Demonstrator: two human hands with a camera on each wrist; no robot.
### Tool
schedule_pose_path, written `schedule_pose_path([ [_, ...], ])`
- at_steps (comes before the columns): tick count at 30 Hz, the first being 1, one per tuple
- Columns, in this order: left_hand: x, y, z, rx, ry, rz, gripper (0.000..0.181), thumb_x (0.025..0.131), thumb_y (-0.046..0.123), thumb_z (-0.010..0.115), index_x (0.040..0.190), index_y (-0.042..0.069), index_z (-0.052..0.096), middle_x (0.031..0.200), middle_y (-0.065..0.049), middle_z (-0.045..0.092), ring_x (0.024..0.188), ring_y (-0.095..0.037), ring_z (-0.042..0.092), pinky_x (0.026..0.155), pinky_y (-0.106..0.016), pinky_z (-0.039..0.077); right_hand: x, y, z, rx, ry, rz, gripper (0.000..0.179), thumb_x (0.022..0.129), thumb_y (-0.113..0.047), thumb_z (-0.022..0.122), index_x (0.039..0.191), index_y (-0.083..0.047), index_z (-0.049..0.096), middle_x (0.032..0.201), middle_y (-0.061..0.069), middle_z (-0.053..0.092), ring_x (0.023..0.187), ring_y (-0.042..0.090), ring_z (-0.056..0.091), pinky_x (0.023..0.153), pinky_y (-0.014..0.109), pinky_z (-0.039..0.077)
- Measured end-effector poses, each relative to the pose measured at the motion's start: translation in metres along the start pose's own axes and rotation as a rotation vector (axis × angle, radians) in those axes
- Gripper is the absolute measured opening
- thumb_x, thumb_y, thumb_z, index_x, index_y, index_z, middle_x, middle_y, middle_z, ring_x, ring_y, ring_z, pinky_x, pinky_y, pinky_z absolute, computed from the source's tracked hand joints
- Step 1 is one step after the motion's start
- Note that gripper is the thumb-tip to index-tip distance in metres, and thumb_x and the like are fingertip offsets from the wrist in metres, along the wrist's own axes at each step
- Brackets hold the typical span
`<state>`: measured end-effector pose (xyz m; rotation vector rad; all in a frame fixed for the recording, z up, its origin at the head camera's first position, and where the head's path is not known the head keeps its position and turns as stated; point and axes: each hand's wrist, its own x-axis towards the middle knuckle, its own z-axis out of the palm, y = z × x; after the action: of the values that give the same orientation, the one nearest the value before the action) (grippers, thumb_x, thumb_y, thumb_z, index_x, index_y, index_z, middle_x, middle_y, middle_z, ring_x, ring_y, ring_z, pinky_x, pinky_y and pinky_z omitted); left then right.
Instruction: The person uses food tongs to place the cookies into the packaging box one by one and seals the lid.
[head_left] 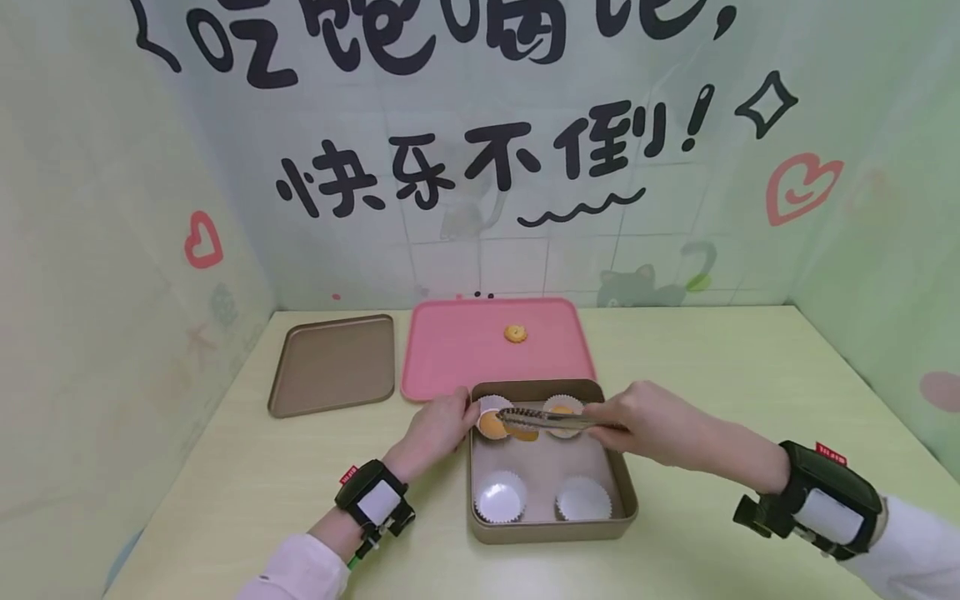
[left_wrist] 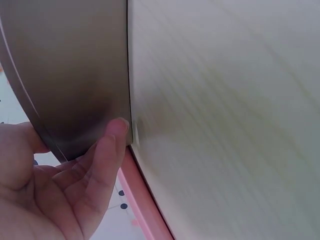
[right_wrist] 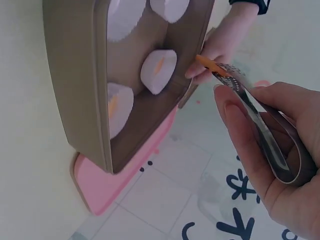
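My right hand (head_left: pixel 645 425) holds metal tongs (right_wrist: pixel 270 137), gripping them above the deep brown baking pan (head_left: pixel 553 533). A golden cookie (right_wrist: pixel 205 62) is pinched between the tongs' perforated tips. Inside the pan sit white paper cups in two rows. The far left cup (head_left: pixel 489 403) and the far right cup (head_left: pixel 558 403) each contain a golden cookie, partly covered by the tongs in the head view. Bare white insides show in the near left cup (head_left: pixel 500 497) and near right cup (head_left: pixel 583 499). My left hand (head_left: pixel 438 425) grips the pan's far left corner, fingers along its outer wall (left_wrist: pixel 75 85).
Behind the pan lies a pink tray (head_left: pixel 465 350) with one scalloped cookie (head_left: pixel 516 333) on it. A shallow brown tray (head_left: pixel 333 367) is to its left. Printed cloth walls (head_left: pixel 480 258) enclose the pale wooden table (head_left: pixel 720 367) at the back and sides.
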<state>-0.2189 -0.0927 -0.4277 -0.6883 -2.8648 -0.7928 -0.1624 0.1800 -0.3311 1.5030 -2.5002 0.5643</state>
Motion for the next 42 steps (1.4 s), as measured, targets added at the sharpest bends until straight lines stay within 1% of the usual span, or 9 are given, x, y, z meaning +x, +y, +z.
schedule_pose_path([
  [3, 0.000, -0.001, 0.000, -0.002, 0.004, 0.000, 0.021, 0.093, 0.019, 0.047, 0.076, 0.006, 0.045, 0.055, 0.001, 0.039, 0.045, -0.011, 0.041, 0.040, -0.026, 0.033, -0.002, -0.010, 0.011, 0.031, -0.009, -0.043, 0.011, 0.076, 0.001, 0.067, 0.085, -0.004, 0.063, 0.064, -0.009, 0.055, 0.048, -0.009, 0.036, 0.042, 0.008, 0.032],
  [9, 0.001, -0.001, -0.001, -0.018, -0.006, -0.008, 0.021, 0.093, 0.019, 0.047, 0.076, 0.007, 0.044, 0.055, 0.001, 0.040, 0.045, -0.011, 0.041, 0.039, -0.025, 0.033, -0.003, -0.018, 0.031, 0.005, -0.029, -0.080, 0.026, 0.075, -0.001, 0.068, 0.071, -0.013, 0.046, 0.056, -0.015, 0.034, 0.048, -0.007, 0.027, 0.043, 0.008, 0.027],
  [13, 0.000, -0.001, -0.001, -0.013, -0.002, -0.009, 0.022, 0.093, 0.020, 0.047, 0.075, 0.007, 0.044, 0.055, 0.001, 0.038, 0.045, -0.011, 0.040, 0.039, -0.026, 0.032, -0.004, -0.020, 0.040, -0.096, -0.042, -0.101, 0.027, 0.074, -0.005, 0.070, 0.071, -0.013, 0.044, 0.054, -0.015, 0.029, 0.045, -0.005, 0.025, 0.042, 0.010, 0.025],
  [18, 0.000, -0.001, 0.000, -0.014, 0.003, -0.012, 0.022, 0.093, 0.019, 0.047, 0.075, 0.007, 0.044, 0.055, 0.001, 0.037, 0.046, -0.011, 0.039, 0.040, -0.025, 0.031, -0.006, -0.021, 0.050, -0.269, -0.037, -0.174, 0.026, 0.072, -0.010, 0.072, 0.075, -0.011, 0.046, 0.053, -0.013, 0.031, 0.041, -0.002, 0.028, 0.040, 0.012, 0.025],
  [23, -0.001, 0.000, -0.001, -0.022, 0.000, -0.014, 0.022, 0.093, 0.019, 0.047, 0.075, 0.007, 0.044, 0.055, 0.001, 0.038, 0.045, -0.011, 0.039, 0.040, -0.025, 0.030, -0.008, -0.020, 0.055, -0.328, -0.054, -0.188, 0.025, 0.070, -0.012, 0.074, 0.076, -0.010, 0.049, 0.053, -0.013, 0.034, 0.041, -0.002, 0.025, 0.039, 0.012, 0.022],
  [28, 0.000, -0.001, -0.001, -0.018, -0.004, -0.011, 0.022, 0.093, 0.019, 0.047, 0.075, 0.007, 0.044, 0.055, 0.002, 0.037, 0.045, -0.011, 0.039, 0.040, -0.024, 0.030, -0.011, -0.022, 0.055, -0.300, -0.046, -0.162, 0.023, 0.070, -0.014, 0.073, 0.081, -0.007, 0.055, 0.054, -0.011, 0.039, 0.040, -0.002, 0.027, 0.039, 0.013, 0.025],
  [32, 0.001, 0.000, -0.002, -0.018, 0.001, -0.007, 0.022, 0.093, 0.019, 0.047, 0.075, 0.007, 0.044, 0.055, 0.002, 0.037, 0.045, -0.010, 0.039, 0.040, -0.024, 0.030, -0.013, -0.023, 0.050, -0.225, -0.016, -0.146, 0.023, 0.070, -0.014, 0.073, 0.083, -0.008, 0.055, 0.056, -0.013, 0.039, 0.042, -0.005, 0.029, 0.040, 0.012, 0.027],
  [37, 0.000, 0.000, -0.002, -0.018, 0.002, -0.001, 0.022, 0.093, 0.019, 0.047, 0.074, 0.007, 0.043, 0.054, 0.002, 0.037, 0.045, -0.010, 0.039, 0.039, -0.025, 0.030, -0.011, -0.020, 0.036, -0.126, 0.025, -0.132, 0.017, 0.077, -0.014, 0.069, 0.084, -0.008, 0.055, 0.058, -0.015, 0.042, 0.046, -0.007, 0.033, 0.043, 0.009, 0.030],
  [42, -0.001, 0.000, -0.002, -0.018, 0.002, 0.007, 0.022, 0.093, 0.018, 0.046, 0.075, 0.007, 0.043, 0.054, 0.002, 0.038, 0.044, -0.010, 0.039, 0.038, -0.025, 0.031, -0.001, -0.003, 0.009, -0.067, 0.052, -0.012, 0.016, 0.082, -0.014, 0.066, 0.093, -0.002, 0.063, 0.061, -0.014, 0.048, 0.046, -0.008, 0.033, 0.041, 0.010, 0.031],
])
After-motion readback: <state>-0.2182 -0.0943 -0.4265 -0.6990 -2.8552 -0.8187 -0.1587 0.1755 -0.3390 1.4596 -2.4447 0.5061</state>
